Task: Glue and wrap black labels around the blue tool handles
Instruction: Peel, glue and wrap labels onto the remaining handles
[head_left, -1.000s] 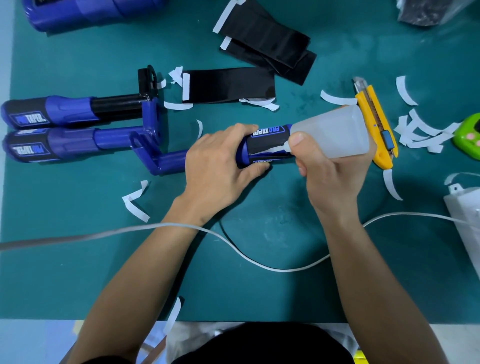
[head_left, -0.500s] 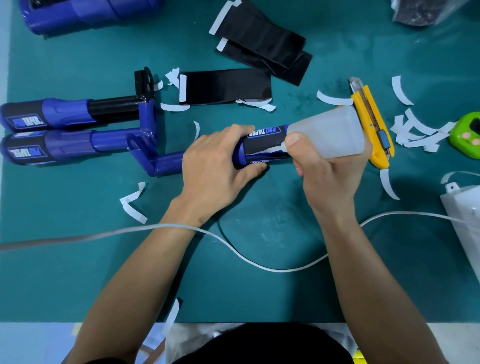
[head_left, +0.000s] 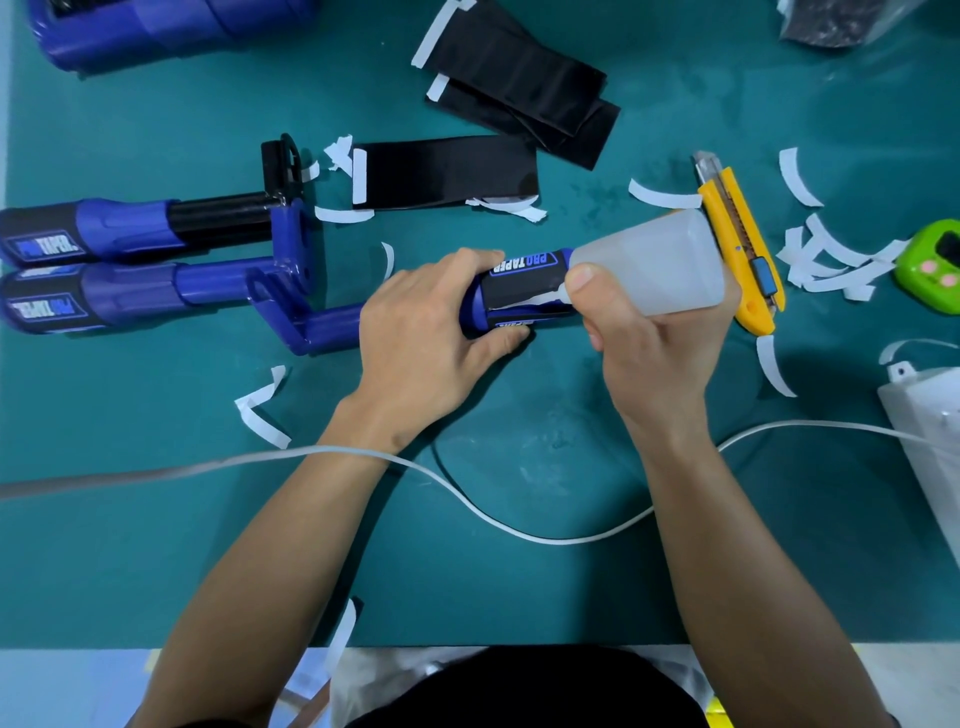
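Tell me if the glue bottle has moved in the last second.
No. The glue bottle keeps its place against the yellow knife, nozzle on the handle.

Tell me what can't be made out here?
Head view: the neck of the translucent white plastic glue bottle, hidden behind the thumb of the right hand.
Head view: the blue tool handle with black label, its middle covered by the left hand.
Head view: the white plastic box, cut off by the right edge.

Green mat (head_left: 156, 545) under black labels (head_left: 447, 171), yellow knife (head_left: 748, 260), paper scraps (head_left: 831, 260).
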